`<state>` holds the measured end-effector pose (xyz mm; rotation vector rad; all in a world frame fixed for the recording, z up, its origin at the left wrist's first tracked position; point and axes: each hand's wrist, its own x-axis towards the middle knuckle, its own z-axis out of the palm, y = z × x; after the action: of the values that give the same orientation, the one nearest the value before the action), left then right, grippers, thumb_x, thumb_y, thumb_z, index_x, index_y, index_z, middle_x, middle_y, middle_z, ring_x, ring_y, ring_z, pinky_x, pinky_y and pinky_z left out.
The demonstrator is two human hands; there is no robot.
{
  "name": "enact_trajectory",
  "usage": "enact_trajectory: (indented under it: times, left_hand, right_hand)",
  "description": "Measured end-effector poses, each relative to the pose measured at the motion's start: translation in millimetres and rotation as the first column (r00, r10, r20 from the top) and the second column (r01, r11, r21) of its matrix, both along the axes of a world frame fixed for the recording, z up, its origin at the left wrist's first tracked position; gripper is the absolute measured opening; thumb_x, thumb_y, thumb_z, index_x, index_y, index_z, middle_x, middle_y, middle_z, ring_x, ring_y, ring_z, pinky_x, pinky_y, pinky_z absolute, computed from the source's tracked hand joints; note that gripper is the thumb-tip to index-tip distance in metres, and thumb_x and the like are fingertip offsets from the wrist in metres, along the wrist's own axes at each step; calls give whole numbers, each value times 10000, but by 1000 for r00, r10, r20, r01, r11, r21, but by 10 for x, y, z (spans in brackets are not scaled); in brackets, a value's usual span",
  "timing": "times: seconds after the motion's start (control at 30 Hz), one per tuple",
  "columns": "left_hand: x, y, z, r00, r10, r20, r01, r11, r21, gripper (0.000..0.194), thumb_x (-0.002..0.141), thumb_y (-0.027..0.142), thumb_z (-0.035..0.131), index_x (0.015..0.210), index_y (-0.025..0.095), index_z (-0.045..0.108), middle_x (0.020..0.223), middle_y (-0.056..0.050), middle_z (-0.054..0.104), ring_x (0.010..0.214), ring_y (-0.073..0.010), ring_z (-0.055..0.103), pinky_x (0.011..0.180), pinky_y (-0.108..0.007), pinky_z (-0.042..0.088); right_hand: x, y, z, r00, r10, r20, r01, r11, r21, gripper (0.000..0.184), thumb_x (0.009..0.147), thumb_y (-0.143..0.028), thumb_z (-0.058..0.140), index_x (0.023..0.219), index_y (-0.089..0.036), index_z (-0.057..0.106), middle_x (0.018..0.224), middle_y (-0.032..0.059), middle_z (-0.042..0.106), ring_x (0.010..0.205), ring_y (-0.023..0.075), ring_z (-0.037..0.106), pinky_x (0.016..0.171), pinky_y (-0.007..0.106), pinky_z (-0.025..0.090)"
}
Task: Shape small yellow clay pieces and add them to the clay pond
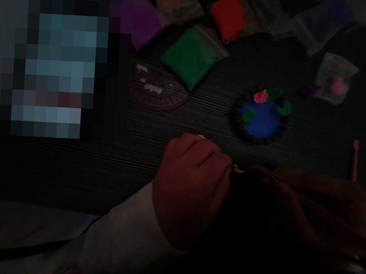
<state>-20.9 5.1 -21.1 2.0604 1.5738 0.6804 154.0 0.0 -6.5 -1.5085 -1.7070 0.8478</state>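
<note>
My left hand [194,186] is closed, its knuckles facing up, low over the dark table. A small yellow clay piece [238,169] pokes out by its fingertips, and a bit of yellow shows above the knuckles; the rest is hidden. From the right, my right hand [317,205] lies in deep shadow, gripping a thin pink modelling tool [265,170]. The tool's tip points at the yellow piece, close to it; whether they touch I cannot tell. Beyond both hands sits a round clay pond [262,118] with a blue middle, dark pebble rim, green lily pads and a pink flower.
A green clay bag [190,57], a red one [228,18] and a purple one [144,20] lie at the back. Left of the pond is a translucent protractor-like sheet [163,99] with white bits. Rightward are a small bag with pink clay [337,81] and a pink stick [355,160].
</note>
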Motion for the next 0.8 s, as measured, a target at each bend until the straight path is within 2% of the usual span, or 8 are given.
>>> enact_trajectory:
  times: [0.23, 0.37, 0.47, 0.63, 0.73, 0.8]
  left_hand:
    - [19, 13, 11, 1000, 17, -8, -16, 1000, 21, 120, 746, 222, 544, 757, 182, 656, 754, -23, 631, 774, -194, 519, 731, -381, 406]
    - [37, 20, 10, 1000, 8, -13, -8, 1000, 22, 109, 732, 224, 561, 767, 184, 657, 753, -23, 633, 770, -196, 520, 722, -379, 404]
    - [51, 18, 13, 1000, 4, -22, -3, 1000, 23, 109, 726, 225, 568, 774, 185, 658, 748, -24, 632, 770, -197, 518, 713, -376, 400]
    - [66, 26, 17, 1000, 11, -28, -10, 1000, 28, 104, 718, 234, 577, 763, 189, 659, 741, -25, 631, 773, -201, 519, 717, -380, 396]
    - [81, 42, 18, 999, 7, -31, -6, 1000, 23, 105, 722, 234, 573, 759, 188, 660, 742, -25, 635, 768, -198, 522, 712, -377, 392]
    - [89, 49, 16, 999, 5, -33, -5, 1000, 25, 104, 726, 230, 569, 756, 189, 660, 737, -22, 637, 759, -192, 522, 704, -370, 390]
  right_hand:
    - [18, -56, -40, 988, -49, -147, 42, 998, -48, 197, 641, -44, 616, 782, -179, 595, 720, 2, 644, 531, 112, 581, 407, 235, 421]
    - [37, -70, -62, 972, -26, -232, 17, 999, -40, 258, 645, -24, 594, 837, -192, 558, 753, 4, 632, 640, 151, 602, 510, 279, 465]
    - [54, -94, -74, 976, -11, -220, 6, 1000, -22, 348, 622, -9, 613, 894, -211, 530, 794, -1, 633, 702, 172, 609, 568, 307, 479]
    - [63, -111, -78, 979, -54, -196, 58, 998, 13, 310, 624, -50, 631, 863, -218, 530, 766, -4, 628, 681, 174, 608, 581, 323, 480]
    - [67, -99, -60, 981, -11, -195, 1, 999, -50, 315, 630, -46, 624, 864, -227, 517, 763, -3, 626, 666, 176, 606, 541, 317, 473]
    - [68, -93, -47, 982, 10, -190, -20, 999, -49, 321, 633, -38, 614, 871, -229, 512, 768, 0, 623, 661, 180, 605, 550, 330, 478]
